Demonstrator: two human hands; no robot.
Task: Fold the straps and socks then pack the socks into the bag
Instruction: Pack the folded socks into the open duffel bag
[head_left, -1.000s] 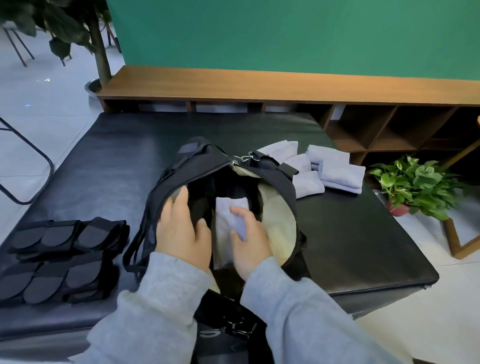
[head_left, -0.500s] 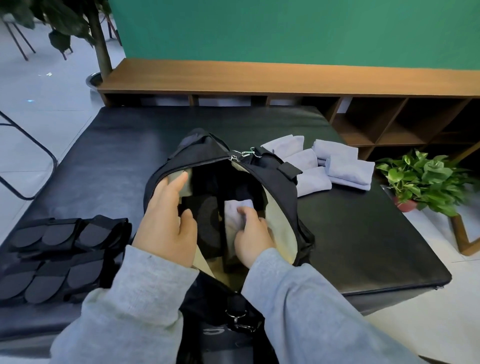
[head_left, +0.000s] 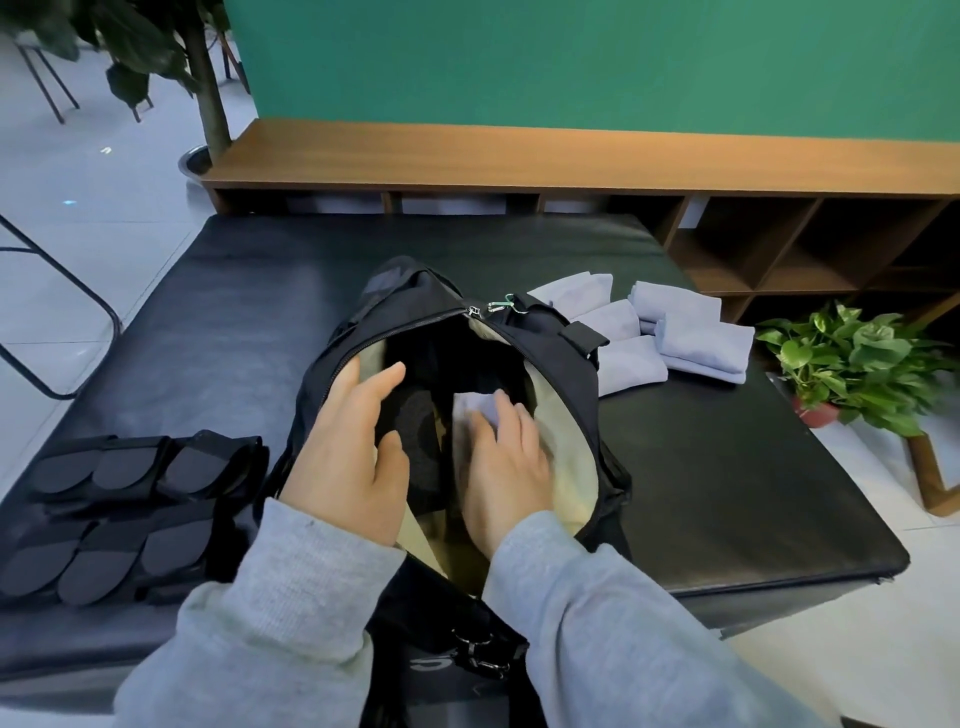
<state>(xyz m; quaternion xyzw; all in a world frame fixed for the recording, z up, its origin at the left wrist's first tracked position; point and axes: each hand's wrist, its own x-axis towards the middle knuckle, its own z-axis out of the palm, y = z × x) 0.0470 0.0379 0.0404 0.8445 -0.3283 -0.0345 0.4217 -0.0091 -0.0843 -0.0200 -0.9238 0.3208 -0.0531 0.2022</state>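
Socks are the business here: one folded pale lavender fabric sock lies inside the open black zip-top duffel bag, under the fingers of the right hand. Those fingers lie fairly straight across the sock and press it down toward the beige lining; whether the thumb is curled under it cannot be told. The left hand has its fingers relaxed and spread, resting against the near-left rim of the opening and holding it wide; it grasps nothing.

To do this step well, I judge the sock should be laid flat against the lining side and pushed low before it is let go, so the fold does not spring open, while the left hand holds the mouth apart. Dark items already in the bag sit just left of the sock, so the free room is along the right wall.

Five more folded lavender socks wait in a cluster on the black padded tabletop, just beyond the bag's right side, a short clear reach away. Folded black straps with rounded pads lie at the left, near the tabletop's edge. The zipper pulls and a green clip sit at the far end of the opening and could catch a sleeve. A potted green plant stands off the right edge.
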